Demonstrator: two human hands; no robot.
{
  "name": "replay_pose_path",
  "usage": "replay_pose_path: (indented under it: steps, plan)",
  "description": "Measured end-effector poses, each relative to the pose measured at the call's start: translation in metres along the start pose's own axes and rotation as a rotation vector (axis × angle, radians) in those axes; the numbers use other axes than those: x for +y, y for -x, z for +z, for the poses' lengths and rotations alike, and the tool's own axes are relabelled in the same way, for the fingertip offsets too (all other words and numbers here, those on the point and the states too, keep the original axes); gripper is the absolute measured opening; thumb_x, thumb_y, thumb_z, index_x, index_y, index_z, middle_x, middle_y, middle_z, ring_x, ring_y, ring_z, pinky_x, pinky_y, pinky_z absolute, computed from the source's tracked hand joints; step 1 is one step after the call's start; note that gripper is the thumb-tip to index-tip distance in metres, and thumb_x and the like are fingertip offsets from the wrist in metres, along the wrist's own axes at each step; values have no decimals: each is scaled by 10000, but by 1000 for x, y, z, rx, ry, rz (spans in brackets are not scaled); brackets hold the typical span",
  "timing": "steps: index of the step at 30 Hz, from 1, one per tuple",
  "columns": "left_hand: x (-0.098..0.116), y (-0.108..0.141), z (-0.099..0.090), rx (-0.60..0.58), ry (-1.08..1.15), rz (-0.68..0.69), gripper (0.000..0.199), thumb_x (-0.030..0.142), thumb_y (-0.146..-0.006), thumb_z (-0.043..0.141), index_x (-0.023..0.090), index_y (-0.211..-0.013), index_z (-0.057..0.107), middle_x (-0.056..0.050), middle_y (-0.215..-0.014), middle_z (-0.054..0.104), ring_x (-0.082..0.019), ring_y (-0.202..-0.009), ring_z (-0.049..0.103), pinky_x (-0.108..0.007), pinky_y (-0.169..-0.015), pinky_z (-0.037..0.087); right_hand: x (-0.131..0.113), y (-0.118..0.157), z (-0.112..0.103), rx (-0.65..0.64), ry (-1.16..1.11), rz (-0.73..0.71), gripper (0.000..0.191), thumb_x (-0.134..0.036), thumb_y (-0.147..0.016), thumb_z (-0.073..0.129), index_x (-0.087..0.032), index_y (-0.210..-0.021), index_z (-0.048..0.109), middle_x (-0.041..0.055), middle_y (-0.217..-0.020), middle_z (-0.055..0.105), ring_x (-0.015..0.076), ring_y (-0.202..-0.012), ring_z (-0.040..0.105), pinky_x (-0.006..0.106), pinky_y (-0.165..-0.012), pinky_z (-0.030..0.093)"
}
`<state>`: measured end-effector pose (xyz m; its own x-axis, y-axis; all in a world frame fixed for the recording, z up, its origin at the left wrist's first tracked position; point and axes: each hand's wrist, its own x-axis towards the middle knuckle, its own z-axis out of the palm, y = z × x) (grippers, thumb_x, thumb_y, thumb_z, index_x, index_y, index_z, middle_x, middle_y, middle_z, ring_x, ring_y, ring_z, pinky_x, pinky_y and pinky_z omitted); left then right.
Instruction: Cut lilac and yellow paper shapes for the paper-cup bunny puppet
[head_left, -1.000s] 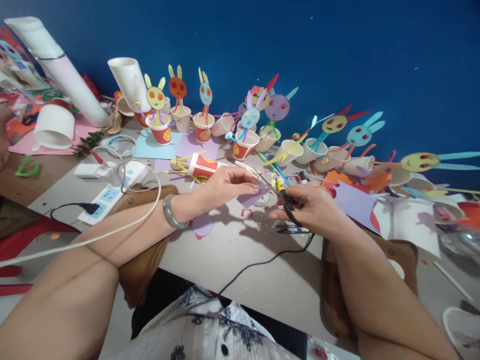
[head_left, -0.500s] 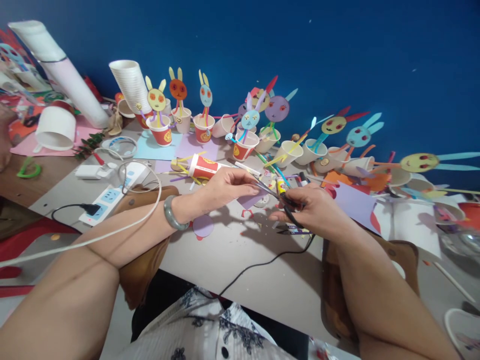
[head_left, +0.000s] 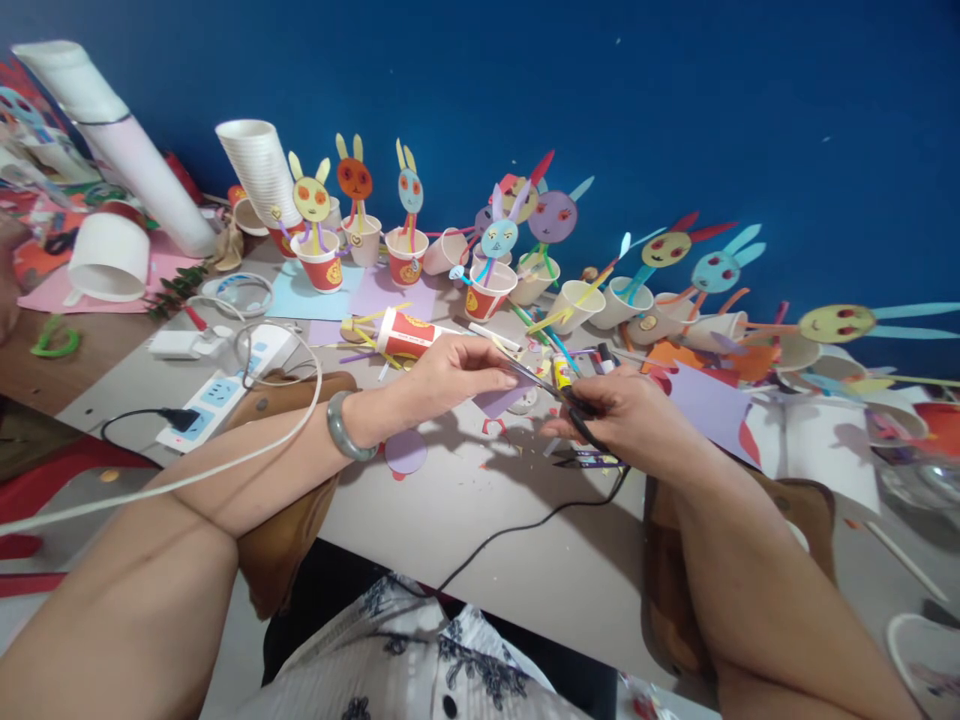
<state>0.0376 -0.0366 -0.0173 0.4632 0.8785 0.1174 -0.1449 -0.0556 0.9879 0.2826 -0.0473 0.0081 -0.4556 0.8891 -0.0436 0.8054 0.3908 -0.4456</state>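
Scissors sit in the curled fingers of your right hand, blades towards ten o'clock, where your left hand pinches purple paper; both hands are almost where they were a second ago.

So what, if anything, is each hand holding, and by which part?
The right hand holds the scissors by the handles. The left hand is by the blades; whether its grip has anything can't be told.

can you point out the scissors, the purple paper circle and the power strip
Scissors (head_left: 580,424), head view: on the black handle.
Purple paper circle (head_left: 406,452), head view: middle of its face.
Power strip (head_left: 218,391), head view: on the blue socket panel.
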Motion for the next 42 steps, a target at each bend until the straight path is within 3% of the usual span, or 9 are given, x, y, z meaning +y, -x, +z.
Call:
replay_pose_path:
  steps: [5, 13, 16, 20, 27, 33, 37, 39, 42]
  plan:
    - [4, 0, 2, -4, 6, 0, 152, 259, -767, 763, 120, -793, 709, -20, -731, 675, -110, -664, 598, -264, -651, 467, -1, 1, -3, 18, -38, 36, 618, -708, -740, 680, -202, -472, 448, -28, -423, 401, 111, -477, 326, 289, -504, 276]
    - [5, 1, 5, 27, 26, -73, 198, 294, -776, 746, 124, -718, 662, 27, -606, 551, -64, -569, 466, -231, -560, 368, -22, 0, 12, 171, -606, 121, 482, -669, -678, 777, -193, -696, 702, 55, -697, 696, 194, -654, 592, 307, -618, 455]
    - [1, 2, 7, 31, 58, -94, 189, 288, -784, 733, 124, -759, 644, 28, -635, 565, -63, -577, 487, -224, -567, 384, -30, -2, 25, 160, -665, 161, 445, -587, -642, 843, -183, -785, 723, 46, -732, 701, 190, -672, 592, 302, -635, 467]
    - [0, 3, 9, 7, 57, -95, 155, 248, -805, 700, 125, -782, 609, 18, -664, 587, -71, -592, 536, -218, -585, 420, -34, -4, 37, 134, -716, 126, 373, -518, -684, 832, -174, -721, 690, 8, -643, 633, 149, -593, 526, 273, -565, 419]
    - [3, 4, 9, -46, -25, -98, 153, 243, -824, 672, 127, -763, 593, 17, -664, 572, -73, -616, 532, -222, -611, 414, -31, -3, 46, 214, -814, 88, 251, -400, -756, 784, -185, -719, 661, -13, -622, 594, 122, -552, 474, 263, -533, 380]
    - [0, 5, 8, -68, -40, -98, 258, 338, -836, 682, 123, -717, 604, 13, -667, 570, -73, -632, 505, -226, -615, 379, -34, -1, 44, 178, -839, 73, 293, -445, -759, 787, -197, -671, 660, 3, -623, 630, 140, -556, 515, 280, -534, 401]
    - [-1, 4, 8, -47, 65, -108, 336, 419, -790, 741, 127, -708, 598, 27, -638, 539, -66, -600, 470, -225, -602, 377, -27, -2, 41, 285, -889, 138, 276, -490, -761, 776, -231, -723, 689, 31, -674, 691, 199, -640, 606, 327, -588, 470]
    - [1, 4, 8, -92, 102, -150, 358, 441, -780, 749, 129, -704, 592, 29, -631, 528, -63, -589, 458, -224, -594, 369, -21, -4, 40, 332, -939, 155, 249, -483, -734, 791, -253, -782, 709, 29, -687, 698, 219, -668, 633, 355, -613, 498]
    - [7, 6, 6, -276, 123, -267, 342, 451, -809, 717, 129, -755, 615, 7, -677, 561, -74, -602, 474, -226, -578, 349, -13, -4, 40, 261, -1004, 121, 303, -487, -679, 815, -250, -853, 743, 19, -672, 685, 225, -650, 652, 387, -639, 528]
